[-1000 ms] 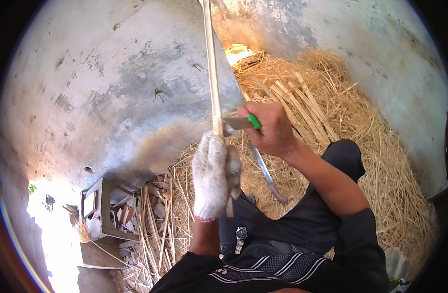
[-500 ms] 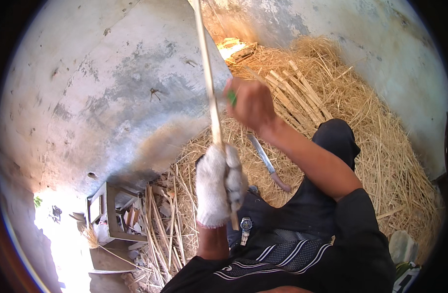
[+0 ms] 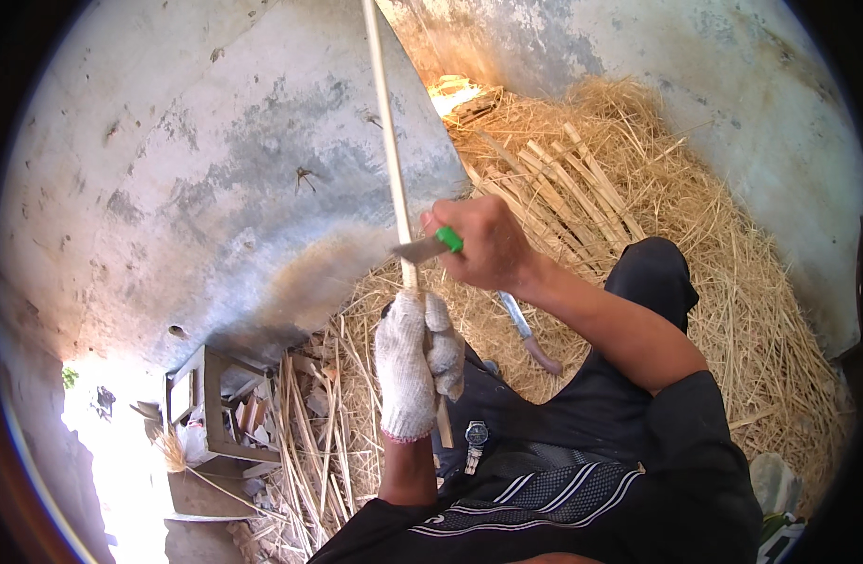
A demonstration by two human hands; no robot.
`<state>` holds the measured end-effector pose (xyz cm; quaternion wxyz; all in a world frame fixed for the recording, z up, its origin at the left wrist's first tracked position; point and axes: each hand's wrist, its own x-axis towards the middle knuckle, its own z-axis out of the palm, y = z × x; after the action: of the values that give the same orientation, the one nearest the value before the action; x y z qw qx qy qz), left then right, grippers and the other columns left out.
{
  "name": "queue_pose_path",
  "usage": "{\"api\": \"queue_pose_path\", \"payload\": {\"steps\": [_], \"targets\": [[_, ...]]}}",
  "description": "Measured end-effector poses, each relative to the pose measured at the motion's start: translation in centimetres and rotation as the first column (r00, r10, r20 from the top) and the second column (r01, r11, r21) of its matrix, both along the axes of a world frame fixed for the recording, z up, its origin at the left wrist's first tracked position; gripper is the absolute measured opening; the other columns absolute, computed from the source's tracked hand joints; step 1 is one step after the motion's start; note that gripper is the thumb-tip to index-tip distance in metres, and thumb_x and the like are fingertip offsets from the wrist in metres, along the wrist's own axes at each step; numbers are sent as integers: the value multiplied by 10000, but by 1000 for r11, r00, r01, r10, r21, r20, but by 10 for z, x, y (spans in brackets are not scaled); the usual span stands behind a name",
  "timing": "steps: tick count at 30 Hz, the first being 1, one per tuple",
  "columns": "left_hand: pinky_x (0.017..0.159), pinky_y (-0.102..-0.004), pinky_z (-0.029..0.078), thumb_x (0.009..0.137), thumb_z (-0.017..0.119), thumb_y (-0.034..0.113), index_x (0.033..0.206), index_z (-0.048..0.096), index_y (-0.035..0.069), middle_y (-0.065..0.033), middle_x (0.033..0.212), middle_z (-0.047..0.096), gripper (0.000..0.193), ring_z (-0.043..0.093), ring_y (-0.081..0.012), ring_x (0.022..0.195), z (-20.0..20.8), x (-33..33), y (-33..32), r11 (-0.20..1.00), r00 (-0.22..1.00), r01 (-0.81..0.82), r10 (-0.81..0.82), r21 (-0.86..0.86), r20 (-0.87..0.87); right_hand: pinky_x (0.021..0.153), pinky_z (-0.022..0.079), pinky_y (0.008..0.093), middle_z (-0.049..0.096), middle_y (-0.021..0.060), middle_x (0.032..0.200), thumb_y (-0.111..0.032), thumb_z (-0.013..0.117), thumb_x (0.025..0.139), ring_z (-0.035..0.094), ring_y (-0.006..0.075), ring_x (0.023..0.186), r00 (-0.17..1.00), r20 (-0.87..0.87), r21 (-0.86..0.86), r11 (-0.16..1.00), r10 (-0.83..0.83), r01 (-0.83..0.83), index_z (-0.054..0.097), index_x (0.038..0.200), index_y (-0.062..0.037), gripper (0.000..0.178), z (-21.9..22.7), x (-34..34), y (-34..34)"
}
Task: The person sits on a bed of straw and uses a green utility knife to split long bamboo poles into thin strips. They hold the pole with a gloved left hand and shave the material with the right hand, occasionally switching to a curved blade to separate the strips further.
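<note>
My left hand [image 3: 415, 362], in a whitish knitted glove, is closed around a long pale strip of split bamboo or wood [image 3: 388, 127]. The strip rises past the top of the picture, and its short lower end pokes out below the glove. My bare right hand [image 3: 483, 240] grips a knife with a green handle [image 3: 449, 239]. Its short grey blade lies across the strip just above the glove. On the shavings below my right forearm rests a longer knife [image 3: 525, 334] with a brown handle, partly hidden by that forearm.
Curly shavings [image 3: 751, 310] cover the floor at the right. Several split strips [image 3: 582, 183] lie on them. A wooden frame with scraps [image 3: 220, 414] stands at lower left beside thin sticks [image 3: 305, 451]. Stained walls [image 3: 215, 141] rise around me. A wristwatch [image 3: 476, 434] lies by my lap.
My right hand has come down along the strip toward the glove, bringing the knife blade into clear view against the strip. The gloved hand stays nearly in place.
</note>
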<state>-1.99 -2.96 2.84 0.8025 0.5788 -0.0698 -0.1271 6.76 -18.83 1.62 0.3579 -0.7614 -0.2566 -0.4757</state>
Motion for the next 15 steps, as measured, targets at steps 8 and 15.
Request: {"api": "queue_pose_path", "payload": {"steps": [8,15], "targets": [[284,-229,234,1039,448,415,822,477,109,12,479,354,376,302,-83,323,-3,-13,-5,997,995,80,-81,-12,-59,469,511,365,627,121,556,-99,666,755,659,269,498,977,31,-22,977,-212,212,630,707,-47,79,10,7,-13],[277,-228,226,1030,454,446,738,441,116,29,457,327,441,299,-83,315,-12,-12,4,984,983,33,-64,-175,-170,407,486,344,595,123,496,-103,631,763,623,259,426,972,124,-31,979,-198,203,599,640,-62,134,-5,53,2]]}}
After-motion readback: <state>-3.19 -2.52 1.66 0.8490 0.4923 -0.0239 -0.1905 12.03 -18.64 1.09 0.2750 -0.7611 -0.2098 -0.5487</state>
